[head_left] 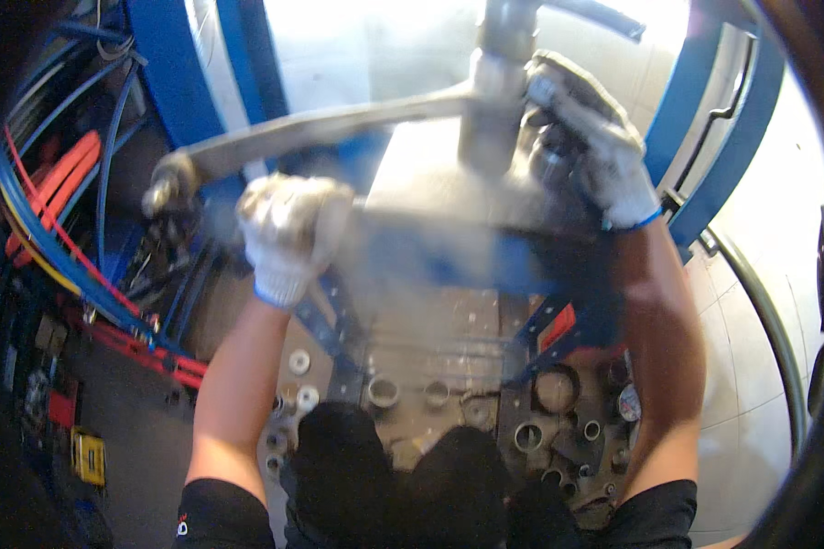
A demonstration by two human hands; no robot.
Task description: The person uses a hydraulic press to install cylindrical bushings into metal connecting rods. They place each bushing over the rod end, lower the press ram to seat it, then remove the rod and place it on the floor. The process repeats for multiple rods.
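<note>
A long, dull metal suspension control arm [339,119] lies across the press, with a bushing end [167,183] at its left. Its other end meets the upright steel ram [494,101]. My left hand [293,224], in a dirty white glove, is closed in a fist just below the arm; whatever it grips is hidden and blurred. My right hand [600,142], gloved too, curls its fingers around the arm's dark right end, beside the ram. A short shiny metal cylinder [549,160] shows under those fingers. A pale steel block [417,174] sits behind, left of the ram.
Blue press posts [169,73] rise at both sides. Coiled hoses [101,274] hang at the left. Several metal rings [384,392] lie on the low base near my legs. A black hose [764,320] curves over the tiled floor, and a yellow case [89,457] stands lower left.
</note>
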